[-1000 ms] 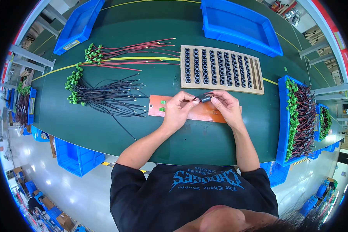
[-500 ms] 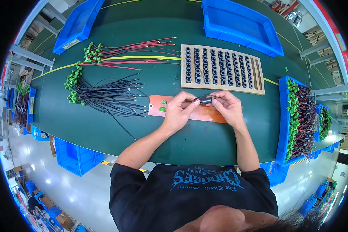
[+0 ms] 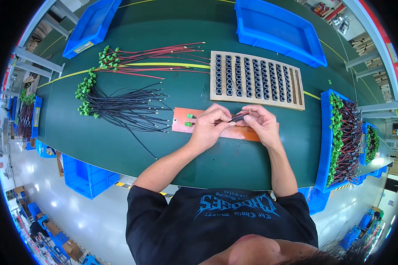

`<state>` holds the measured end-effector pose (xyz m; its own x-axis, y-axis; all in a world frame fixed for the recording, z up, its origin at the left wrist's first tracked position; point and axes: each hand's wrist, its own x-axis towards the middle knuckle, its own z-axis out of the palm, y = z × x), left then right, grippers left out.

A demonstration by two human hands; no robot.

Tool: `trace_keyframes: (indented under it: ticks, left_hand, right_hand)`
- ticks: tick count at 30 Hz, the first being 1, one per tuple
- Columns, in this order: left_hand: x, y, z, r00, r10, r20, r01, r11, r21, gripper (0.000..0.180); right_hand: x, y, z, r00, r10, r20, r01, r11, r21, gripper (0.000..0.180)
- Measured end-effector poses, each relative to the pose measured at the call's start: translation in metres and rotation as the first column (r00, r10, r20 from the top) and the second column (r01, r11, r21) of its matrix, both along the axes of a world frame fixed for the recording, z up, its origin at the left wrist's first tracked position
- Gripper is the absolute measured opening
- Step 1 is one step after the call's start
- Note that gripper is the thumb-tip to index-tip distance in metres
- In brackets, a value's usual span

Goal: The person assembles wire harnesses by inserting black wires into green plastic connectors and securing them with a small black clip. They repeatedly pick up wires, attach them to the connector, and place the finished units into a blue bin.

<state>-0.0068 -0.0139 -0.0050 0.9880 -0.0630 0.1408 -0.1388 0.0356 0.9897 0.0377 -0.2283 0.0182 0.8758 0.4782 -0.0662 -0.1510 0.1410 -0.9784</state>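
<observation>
Above an orange-brown board (image 3: 181,125), both hands meet around a black cylindrical sleeve (image 3: 239,117) with thin cable ends by it. My left hand (image 3: 210,127) pinches the cables at the sleeve's left end, its fingertips closed. Thumb and fingers of my right hand (image 3: 262,125) grip the sleeve from the right, and a reddish wire tip shows beside them. Two green connectors (image 3: 189,124) sit at the board's left end. My fingers partly hide the sleeve and the cables running from it.
A wooden tray (image 3: 257,102) with rows of black sleeves lies just beyond my hands. To the left are black cables (image 3: 124,105) and red cables (image 3: 163,50) with green connectors. A blue bin (image 3: 323,145) of finished-looking cables stands at right; another blue tray (image 3: 281,28) lies at the back.
The sleeve has tilted, its right end now higher, and my fingers have shifted around it. My left hand has moved slightly right, showing more of the green connectors on the board.
</observation>
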Motion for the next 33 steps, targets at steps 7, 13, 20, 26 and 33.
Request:
trace_keyframes:
  ticks: [7,13,20,26,33]
  left_hand:
    - [0.002,0.000,0.001,1.000,-0.029,-0.009,0.028,0.994,-0.101,0.013]
    - [-0.002,0.001,0.013,0.987,-0.129,-0.095,0.121,0.988,-0.095,0.015]
    - [-0.001,0.003,0.006,0.996,-0.084,-0.009,0.084,0.989,0.120,0.017]
    - [0.000,0.002,0.007,0.996,-0.083,0.022,0.077,0.976,0.206,0.018]
    - [-0.004,-0.006,0.013,0.986,-0.029,-0.167,0.053,0.988,0.142,0.026]
  right_hand:
    - [0.004,-0.008,-0.018,0.998,-0.021,-0.067,0.024,0.999,0.048,0.017]
    - [0.001,-0.003,-0.014,0.996,-0.001,0.086,0.000,1.000,0.006,0.009]
    - [-0.003,0.003,-0.011,0.991,-0.103,-0.090,0.113,0.987,0.113,0.013]
    - [0.009,-0.013,-0.008,0.960,-0.249,-0.126,0.268,0.950,0.162,0.014]
    - [-0.005,-0.007,0.013,0.938,-0.346,0.010,0.339,0.923,0.182,0.021]
